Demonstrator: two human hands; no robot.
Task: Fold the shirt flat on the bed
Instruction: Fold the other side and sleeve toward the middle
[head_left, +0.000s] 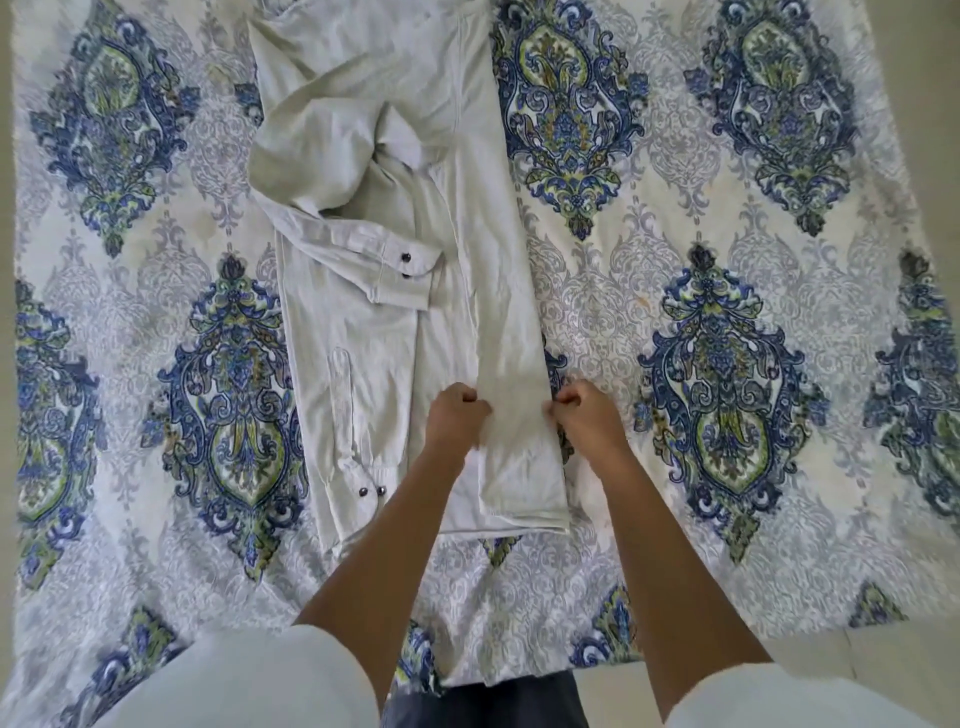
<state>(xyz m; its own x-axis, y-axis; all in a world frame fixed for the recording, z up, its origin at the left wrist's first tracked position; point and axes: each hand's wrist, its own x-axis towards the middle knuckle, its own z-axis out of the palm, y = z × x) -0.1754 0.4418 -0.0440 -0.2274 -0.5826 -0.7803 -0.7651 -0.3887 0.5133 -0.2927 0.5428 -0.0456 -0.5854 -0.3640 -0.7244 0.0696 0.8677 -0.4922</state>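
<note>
Head view shows the shirt (384, 332) lying lengthwise on the patterned bedspread (727, 171), its sides and sleeves turned in to make a long strip. Your left hand (457, 418) and right hand (589, 415) both have curled fingers, pinching opposite edges of the right-hand panel near the hem. You seem to be squaring the lengthwise fold. The next move likely calls for lifting the hem end evenly toward the collar.

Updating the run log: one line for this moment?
left hand: pinches white long-sleeved shirt; right hand: pinches shirt; shirt: on blue-patterned bedspread
</note>
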